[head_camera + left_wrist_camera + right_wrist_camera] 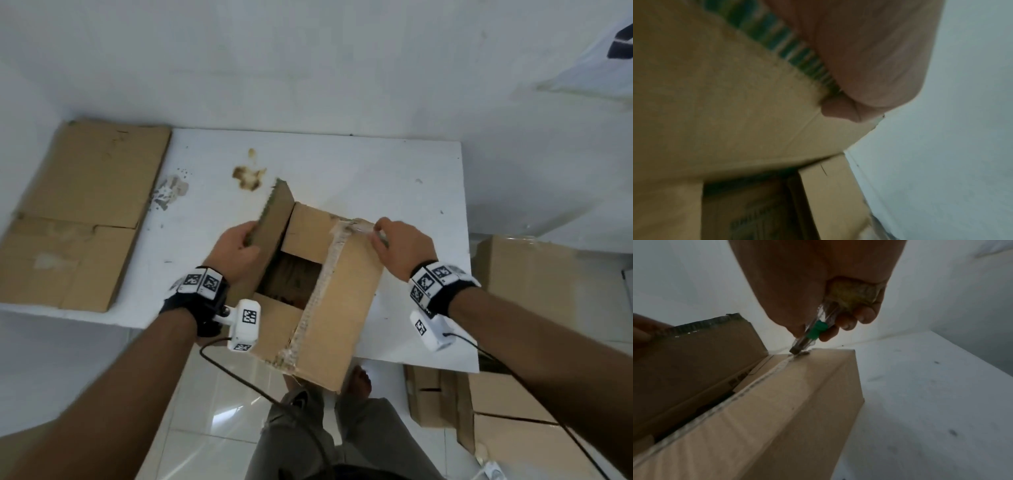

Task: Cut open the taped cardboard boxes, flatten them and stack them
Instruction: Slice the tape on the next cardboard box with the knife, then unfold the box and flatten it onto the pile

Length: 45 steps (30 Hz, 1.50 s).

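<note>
cardboard flap (274,219) in left grip (236,245), right grip (399,245) on cutter (809,335)

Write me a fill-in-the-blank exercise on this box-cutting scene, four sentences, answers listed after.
1. The left hand holds the raised ____ of the brown cardboard box.
2. The right hand grips a clear-handled cutter with a ____ collar.
3. The cutter's tip touches the strip of clear ____ along the box's top seam.
4. A flattened cardboard sheet lies on the white table's ____ side.

Missing words: flap; green; tape; left
</note>
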{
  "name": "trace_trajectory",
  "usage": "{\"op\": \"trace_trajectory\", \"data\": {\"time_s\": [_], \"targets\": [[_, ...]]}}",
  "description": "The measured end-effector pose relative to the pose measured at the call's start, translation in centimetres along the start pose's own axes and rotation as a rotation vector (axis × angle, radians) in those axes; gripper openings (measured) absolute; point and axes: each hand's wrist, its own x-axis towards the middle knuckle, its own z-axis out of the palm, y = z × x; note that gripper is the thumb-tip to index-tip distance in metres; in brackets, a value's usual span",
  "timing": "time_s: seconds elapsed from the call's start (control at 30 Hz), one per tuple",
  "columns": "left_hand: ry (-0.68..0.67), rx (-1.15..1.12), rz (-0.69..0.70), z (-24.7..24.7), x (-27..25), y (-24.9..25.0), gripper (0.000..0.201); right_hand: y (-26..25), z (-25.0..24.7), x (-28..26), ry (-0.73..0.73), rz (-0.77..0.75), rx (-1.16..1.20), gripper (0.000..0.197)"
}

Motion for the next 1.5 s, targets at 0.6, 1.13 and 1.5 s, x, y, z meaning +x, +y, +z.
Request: {"op": "trace_trajectory", "data": {"time_s": [0.6, 1.13, 1.5], "targets": [[-0.144, 0.974, -0.082, 8.1, -2.4, 0.0, 0.135, 6.4, 7.2, -7.5, -0.124, 0.442, 0.450, 0.054], [-0.008, 0.718, 0.308, 5.9, -6.9, 0.2, 0.065, 0.8, -0.6, -3.7, 0.007, -0.074, 0.707, 0.037], [-0.224, 1.090, 0.192, 5.8, -4.4, -7.6, 0.108, 2.5, 5.5, -7.9, -0.323, -0.263, 0.189, 0.068]]}}
